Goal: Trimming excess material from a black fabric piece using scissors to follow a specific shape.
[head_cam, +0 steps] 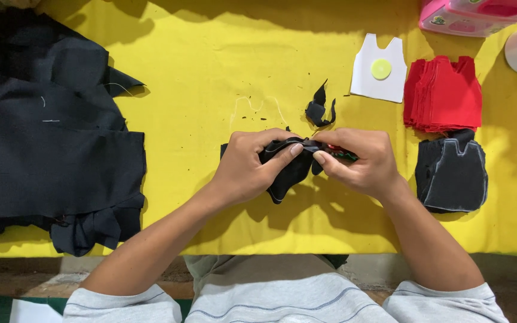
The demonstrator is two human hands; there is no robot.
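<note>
Grey sleeves (282, 299) are sitting nearest to us, at the bottom edge, and our forearms are reaching up from them over the yellow table (198, 72). We are pinching a small black cloth piece (288, 170) between both hands at the middle of the table. Our left hand (249, 167) is gripping it from the left, fingers curled over its top edge. Our right hand (360, 161) is closing on its right end, where something red and green is showing under the fingers; we cannot tell what that is. The cloth is hanging down a little between the hands, just above the table.

Just beside the right hand, a stack of cut black pieces (452, 173) is lying. To the far left, a big heap of black fabric (49, 143) is spreading out. Beyond the hands, a black scrap (319, 110) is lying, then a white vest-shaped pattern (380, 70) and a red stack (443, 93). A pink box (474, 15) is sitting at the far edge.
</note>
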